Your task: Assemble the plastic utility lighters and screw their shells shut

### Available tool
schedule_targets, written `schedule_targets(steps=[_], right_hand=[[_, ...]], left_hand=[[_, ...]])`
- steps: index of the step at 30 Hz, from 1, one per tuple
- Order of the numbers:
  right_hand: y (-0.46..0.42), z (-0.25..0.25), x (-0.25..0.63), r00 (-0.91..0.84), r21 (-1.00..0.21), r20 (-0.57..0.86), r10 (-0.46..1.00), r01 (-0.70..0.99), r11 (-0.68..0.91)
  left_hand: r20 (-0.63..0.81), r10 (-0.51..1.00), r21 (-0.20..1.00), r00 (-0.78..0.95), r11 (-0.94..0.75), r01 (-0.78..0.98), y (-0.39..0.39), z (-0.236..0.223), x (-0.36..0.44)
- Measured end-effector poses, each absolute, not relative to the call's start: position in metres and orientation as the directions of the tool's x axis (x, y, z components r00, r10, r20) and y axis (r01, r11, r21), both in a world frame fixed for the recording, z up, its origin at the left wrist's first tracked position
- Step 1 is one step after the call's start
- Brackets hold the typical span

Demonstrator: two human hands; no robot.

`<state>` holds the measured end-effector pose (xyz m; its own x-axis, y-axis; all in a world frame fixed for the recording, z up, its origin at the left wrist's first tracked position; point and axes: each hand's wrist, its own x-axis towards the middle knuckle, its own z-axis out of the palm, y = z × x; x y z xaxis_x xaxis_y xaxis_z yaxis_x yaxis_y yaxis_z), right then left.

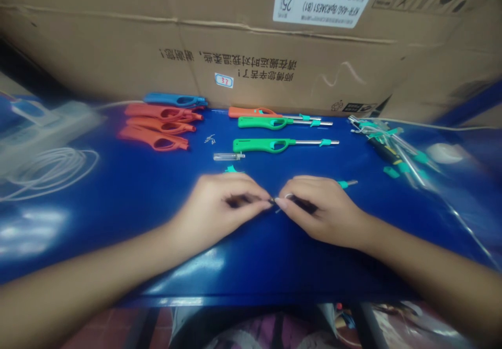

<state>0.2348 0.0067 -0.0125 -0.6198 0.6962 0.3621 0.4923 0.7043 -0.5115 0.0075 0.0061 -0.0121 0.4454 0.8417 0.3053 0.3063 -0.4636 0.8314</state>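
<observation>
Above the middle of the blue table, my left hand (221, 205) and my right hand (327, 207) meet fingertip to fingertip, both closed in a pinch. Between them is a small dark part (271, 201), mostly hidden by the fingers. A thin white wire (289, 195) loops at my right fingertips. Just beyond my left hand lie a teal plastic piece (232, 169) and a clear fuel tank (226, 156). A metal tube with a teal clip (349, 183) sticks out from behind my right hand.
Assembled gas lighters, two green (261, 145) and one orange (251, 112), lie beyond my hands. Empty orange (155, 138) and blue (172, 99) housings are at left, near tiny metal pins (210, 139). Tubes and a screwdriver (382, 150) lie right. A cardboard box (117, 51) backs the table.
</observation>
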Motion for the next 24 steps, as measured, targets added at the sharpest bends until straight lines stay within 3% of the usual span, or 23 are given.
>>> schedule_targets(steps=[7,24], right_hand=[[0.0068,-0.0126,0.2349,-0.622,-0.507,0.361,0.695,0.495,0.706],[0.0058,-0.0147,0.2345,-0.638,-0.476,0.371,0.675,0.494,0.728]], left_hand=[[0.22,0.897,0.913,0.383,-0.328,0.243,0.0024,-0.0156,0.009],[0.404,0.816,0.801,0.413,-0.533,0.271,-0.0011,-0.0161,0.0075]])
